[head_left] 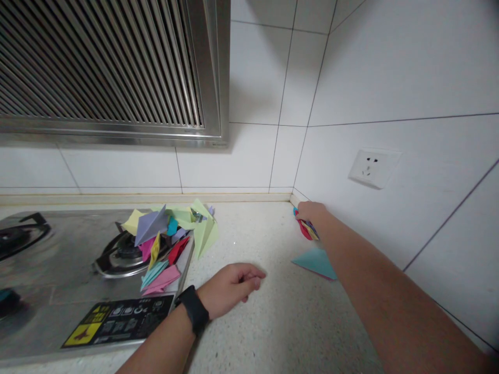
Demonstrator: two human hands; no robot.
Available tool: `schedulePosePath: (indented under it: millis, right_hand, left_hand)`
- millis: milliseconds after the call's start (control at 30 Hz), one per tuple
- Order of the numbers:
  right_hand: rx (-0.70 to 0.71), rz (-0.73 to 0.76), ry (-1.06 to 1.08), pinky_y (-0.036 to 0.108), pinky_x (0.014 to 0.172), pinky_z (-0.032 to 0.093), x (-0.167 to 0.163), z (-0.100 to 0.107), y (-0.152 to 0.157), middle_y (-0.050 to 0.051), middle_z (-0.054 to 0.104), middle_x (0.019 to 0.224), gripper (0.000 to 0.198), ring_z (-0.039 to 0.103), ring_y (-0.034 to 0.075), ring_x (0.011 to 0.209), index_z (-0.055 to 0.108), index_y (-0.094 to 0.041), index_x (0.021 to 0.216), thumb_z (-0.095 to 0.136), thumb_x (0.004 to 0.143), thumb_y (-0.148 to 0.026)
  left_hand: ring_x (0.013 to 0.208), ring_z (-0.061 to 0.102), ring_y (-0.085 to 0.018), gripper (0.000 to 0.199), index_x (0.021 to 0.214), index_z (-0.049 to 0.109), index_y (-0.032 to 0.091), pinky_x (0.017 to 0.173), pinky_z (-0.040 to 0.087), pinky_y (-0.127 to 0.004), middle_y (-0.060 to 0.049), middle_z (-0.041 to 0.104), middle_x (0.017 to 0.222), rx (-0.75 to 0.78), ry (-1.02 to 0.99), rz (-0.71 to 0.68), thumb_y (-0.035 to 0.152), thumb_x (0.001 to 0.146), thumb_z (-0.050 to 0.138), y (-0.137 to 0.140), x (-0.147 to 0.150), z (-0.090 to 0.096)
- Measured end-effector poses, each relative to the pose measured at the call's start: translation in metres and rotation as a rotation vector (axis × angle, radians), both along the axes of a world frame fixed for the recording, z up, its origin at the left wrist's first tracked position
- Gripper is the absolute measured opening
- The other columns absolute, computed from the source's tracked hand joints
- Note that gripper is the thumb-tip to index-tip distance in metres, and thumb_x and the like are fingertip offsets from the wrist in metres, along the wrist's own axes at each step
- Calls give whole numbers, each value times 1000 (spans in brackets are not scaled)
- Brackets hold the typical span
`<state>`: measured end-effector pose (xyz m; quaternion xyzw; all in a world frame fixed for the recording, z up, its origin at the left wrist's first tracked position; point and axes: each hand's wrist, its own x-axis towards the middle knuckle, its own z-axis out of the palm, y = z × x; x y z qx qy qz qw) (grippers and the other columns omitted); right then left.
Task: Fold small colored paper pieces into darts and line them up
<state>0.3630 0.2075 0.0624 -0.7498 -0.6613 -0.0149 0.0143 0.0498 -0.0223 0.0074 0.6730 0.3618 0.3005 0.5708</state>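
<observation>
Your right hand (313,210) is down on the red folded paper (304,230) at the tabletop's (253,223) back corner; its fingertips are hidden, so I can't tell whether they grip. The paper shows at its seven o'clock. Near six o'clock from that hand lies the teal folded paper (316,262), long axis roughly ten to four. Your left hand (236,284), loosely curled and bare, sits farther off, with teal at two to three.
</observation>
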Motion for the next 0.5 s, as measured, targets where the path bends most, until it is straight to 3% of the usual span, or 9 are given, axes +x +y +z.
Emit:
schedulePosePath:
  millis: [200,500]
  right_hand:
    - [-56,7,-29,42,78,50,4,-6,9,22,71,96,17,66,34,94,73,-11,78,73,65,-22]
    - [-21,4,62,46,83,48,4,-9,10,23,70,98,11,64,37,100,72,-12,79,69,69,-17]
  left_hand:
    - [60,48,-9,31,105,69,19,55,41,-21,-4,59,82,13,-4,5,37,85,54,3,0,-5]
    - [59,48,-9,30,105,68,19,54,40,-21,-3,57,81,13,6,10,37,86,53,2,-1,-5]
